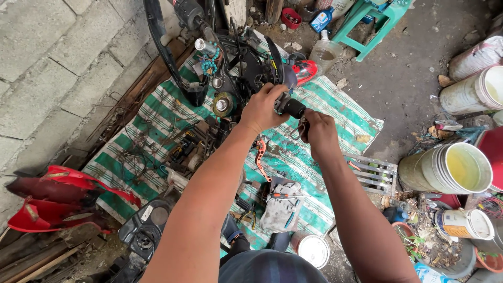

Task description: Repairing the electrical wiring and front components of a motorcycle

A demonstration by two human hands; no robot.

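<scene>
My left hand [262, 109] is closed around the black handlebar grip [291, 107] of a stripped motorcycle front end [236, 68]. My right hand [318, 132] sits just right of and below the grip end, pinching a small dark tool or part [302, 124] against it; what it is I cannot tell. An orange brake lever [260, 155] hangs below my left wrist. Cables and bare metal parts cluster around the steering head.
A green-and-white striped mat [314, 99] covers the ground, strewn with wires, tools and a grey rag [282, 207]. Red fairing panels [57, 196] lie at the left by a block wall. Buckets [445, 167] and pots crowd the right. A teal stool [367, 26] stands at the back.
</scene>
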